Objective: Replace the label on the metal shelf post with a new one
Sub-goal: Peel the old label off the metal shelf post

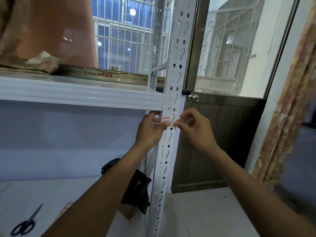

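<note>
A white perforated metal shelf post (pixel 176 69) runs up the middle of the view. A white label with a red border (pixel 166 120) lies across the post just below the upper shelf. My left hand (pixel 150 130) presses its thumb on the label's left part against the post. My right hand (pixel 196 128) pinches the label's right end between thumb and forefinger, beside the post's right edge. Fingers hide much of the label.
Black-handled scissors (pixel 25 223) and a red-bordered label sheet (pixel 66 208) lie on the lower shelf (pixel 51 190). A black bag (pixel 136 189) sits by the post. The upper shelf (pixel 77 94) holds folded cloth. A brown door (pixel 222 134) with a knob stands right of the post.
</note>
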